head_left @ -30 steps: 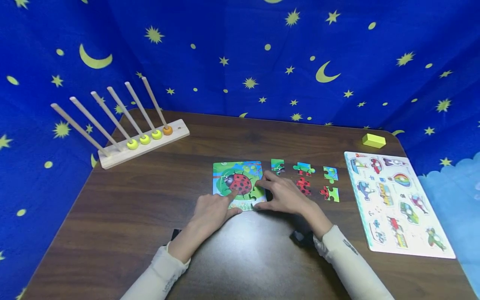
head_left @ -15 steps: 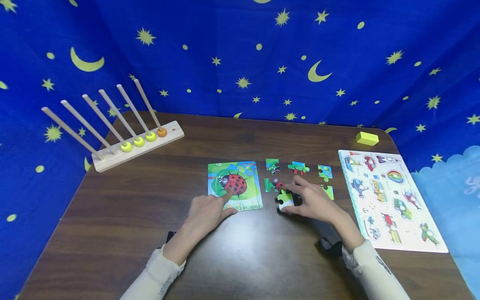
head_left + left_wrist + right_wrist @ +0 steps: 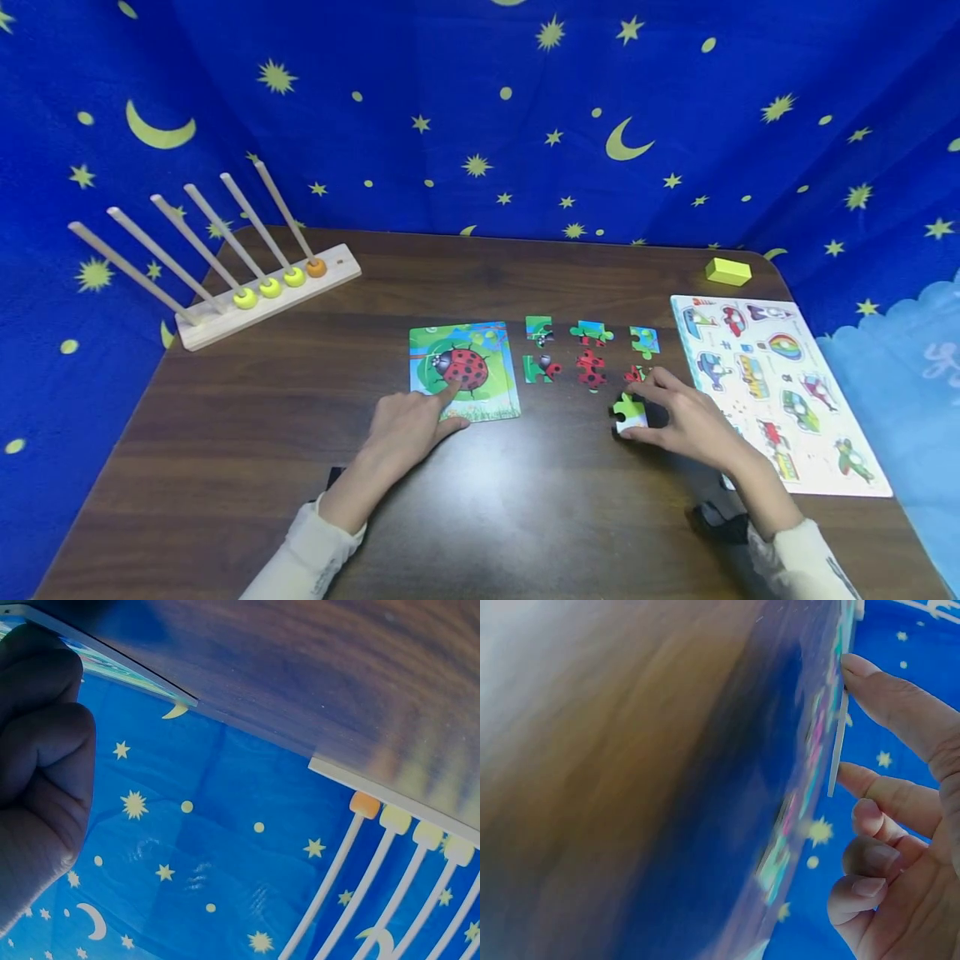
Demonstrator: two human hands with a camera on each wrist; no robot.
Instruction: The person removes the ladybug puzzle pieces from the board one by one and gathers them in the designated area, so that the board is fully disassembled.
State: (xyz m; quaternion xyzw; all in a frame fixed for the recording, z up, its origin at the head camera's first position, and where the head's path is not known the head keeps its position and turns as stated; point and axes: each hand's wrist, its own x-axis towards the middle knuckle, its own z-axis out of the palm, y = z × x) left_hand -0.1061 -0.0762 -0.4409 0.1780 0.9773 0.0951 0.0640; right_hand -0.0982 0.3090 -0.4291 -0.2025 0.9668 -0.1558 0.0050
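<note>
A square ladybug puzzle board (image 3: 495,407) lies flat in the middle of the table. My left hand (image 3: 401,429) rests at its lower left, the straight index finger touching the ladybug picture and the thumb by the front edge. Other fingers of the left hand look curled in the left wrist view. Between thumb and index finger my right hand (image 3: 690,421) pinches a green and white jigsaw piece (image 3: 632,412), seen edge-on in the right wrist view. Just behind it a red and green piece (image 3: 637,375) is partly covered by the right fingers. Several other jigsaw pieces (image 3: 591,369) lie in two rows.
A wooden stand with upright pegs (image 3: 270,302) and a few beads is at the back left. On the right lies a white picture board (image 3: 817,450) with vehicles, a yellow block (image 3: 727,272) behind it. A blue starry curtain (image 3: 420,200) hangs around the table (image 3: 225,467).
My right hand has lifted the green and white piece off the ladybug board and carried it right, past the other pieces. The left hand keeps its place on the board.
</note>
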